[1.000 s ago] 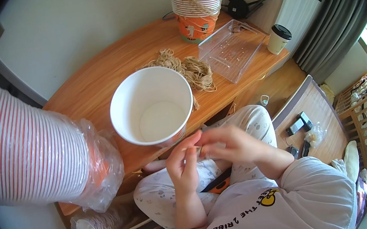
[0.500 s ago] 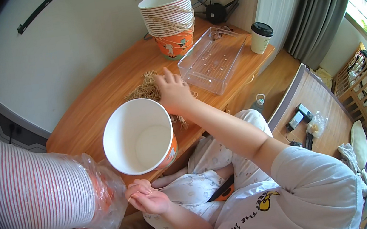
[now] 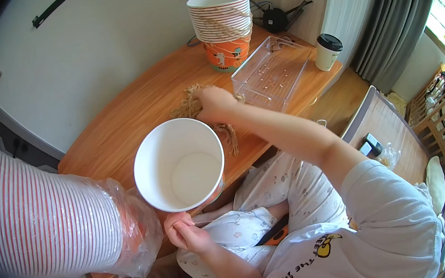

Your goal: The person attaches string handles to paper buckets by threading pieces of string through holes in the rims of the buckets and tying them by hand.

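Observation:
A large white paper bucket [image 3: 150, 168] with an orange printed outside stands on the near table edge, its open mouth tilted toward me. Behind it lies a loose bundle of tan twine [image 3: 187, 107], with strands trailing down the bucket's right side. My right hand [image 3: 217, 105] reaches over the bundle, fingers curled down into the strands; the fingertips are hidden. My left hand [image 3: 187, 233] is closed below the bucket's near rim, fingers bent together; whatever is inside them, if anything, does not show.
A stack of paper buckets [image 3: 222, 26] wound with twine stands at the back, beside a clear plastic tray [image 3: 268, 77] holding small bits. A lidded paper cup [image 3: 328, 53] is at the right corner. A long plastic-wrapped bucket stack [image 3: 47, 213] fills the left side.
My right hand has gone from spread fingers beside the twine to curled fingers in it. My left fingers have closed further. The whole view has shifted slightly.

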`<state>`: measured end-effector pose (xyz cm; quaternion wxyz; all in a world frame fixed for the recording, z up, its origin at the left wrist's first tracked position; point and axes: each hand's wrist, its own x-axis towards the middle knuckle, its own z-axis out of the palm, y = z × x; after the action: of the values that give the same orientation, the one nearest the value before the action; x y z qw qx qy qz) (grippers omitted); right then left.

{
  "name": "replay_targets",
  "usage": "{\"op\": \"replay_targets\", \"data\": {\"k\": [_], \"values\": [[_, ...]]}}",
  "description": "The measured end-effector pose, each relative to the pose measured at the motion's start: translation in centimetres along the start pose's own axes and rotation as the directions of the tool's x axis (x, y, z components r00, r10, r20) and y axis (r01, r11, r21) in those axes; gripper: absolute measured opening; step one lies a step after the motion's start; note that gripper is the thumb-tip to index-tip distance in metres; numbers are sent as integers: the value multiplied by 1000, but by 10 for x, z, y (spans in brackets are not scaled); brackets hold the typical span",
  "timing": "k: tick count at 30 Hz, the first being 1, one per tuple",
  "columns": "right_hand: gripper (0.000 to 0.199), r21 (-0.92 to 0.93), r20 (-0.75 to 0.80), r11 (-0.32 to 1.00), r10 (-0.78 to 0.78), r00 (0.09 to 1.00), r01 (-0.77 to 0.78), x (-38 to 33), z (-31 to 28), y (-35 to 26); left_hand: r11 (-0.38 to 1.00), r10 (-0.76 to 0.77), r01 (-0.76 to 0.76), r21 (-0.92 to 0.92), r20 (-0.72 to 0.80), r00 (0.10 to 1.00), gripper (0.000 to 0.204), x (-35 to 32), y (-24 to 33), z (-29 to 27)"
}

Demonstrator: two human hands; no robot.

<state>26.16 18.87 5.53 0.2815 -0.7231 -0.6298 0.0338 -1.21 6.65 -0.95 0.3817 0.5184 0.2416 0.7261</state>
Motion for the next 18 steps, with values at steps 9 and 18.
{"op": "replay_targets", "data": {"k": [9,18], "values": [[43,793,340,487,147,929,-367,5,-116,5,999,-9,9,-31,3,1000,18,3,-1,-8],[34,924,375,98,-49,926,-369,-36,-177,-5,1000,-19,19,-12,-26,999,17,2,-1,-6]]}}
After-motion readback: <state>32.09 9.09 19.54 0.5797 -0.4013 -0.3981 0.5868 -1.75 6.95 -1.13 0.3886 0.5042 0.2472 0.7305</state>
